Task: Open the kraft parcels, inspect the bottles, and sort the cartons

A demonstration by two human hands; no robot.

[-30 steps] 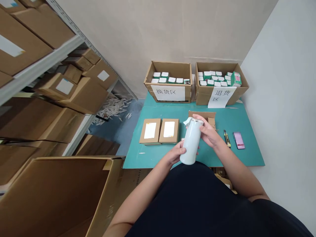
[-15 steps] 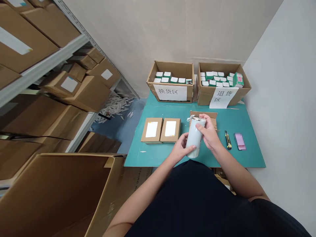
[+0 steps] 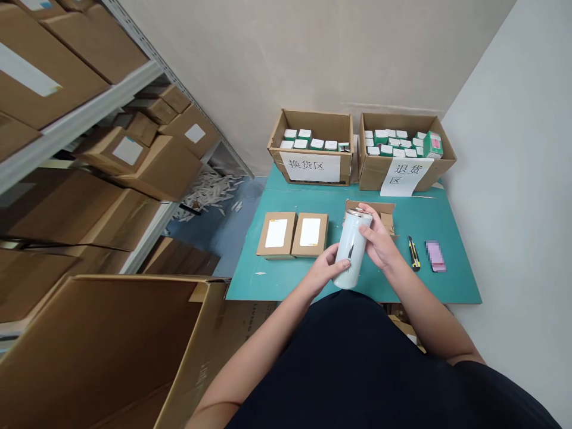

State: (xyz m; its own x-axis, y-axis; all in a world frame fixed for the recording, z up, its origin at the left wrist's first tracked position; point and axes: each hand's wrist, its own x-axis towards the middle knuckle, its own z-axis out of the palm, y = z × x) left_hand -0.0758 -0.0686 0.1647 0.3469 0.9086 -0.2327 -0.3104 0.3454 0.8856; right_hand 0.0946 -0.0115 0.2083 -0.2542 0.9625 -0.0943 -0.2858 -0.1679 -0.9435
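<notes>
Plastic or coated metal, I cannot tell which, made the white cylinder (image 3: 351, 250) that you held; its skin was smooth and matte, its shape was a tall round can, a shiny silver rim closed its far end, and a thin dark mark ran on its side. Your left hand (image 3: 324, 272) was wrapped around the lower part from the left; your right hand (image 3: 379, 243) was clasped on the upper part from the right, with fingers reaching the rim; so both hands grasped the cylinder, above the near middle of the table (image 3: 286, 280). Just behind it lay a small open box (image 3: 385, 210) of brown board; to the left lay two flat brown boxes (image 3: 276, 233), side by side, each with a white rectangular label on top; to the right lay a slim yellow and black utility knife (image 3: 414, 252), and near it a flat pink thing (image 3: 435, 255), blurred.

A smooth teal sheet covered the table; at its far edge, against the beige wall, stood the left carton (image 3: 308, 122) and the right carton (image 3: 402, 121), both open, both full of small white and green packs, each with a paper sign on the front. A grey metal shelf (image 3: 89, 101) on your left carried many brown cartons; a large open carton (image 3: 111, 333) stood near you; white scraps (image 3: 210, 193) lay on the blue floor.

The long axis of the cylinder ran away from you; the rim end pointed toward the far cartons and leaned a little right; the base pointed toward your body.
</notes>
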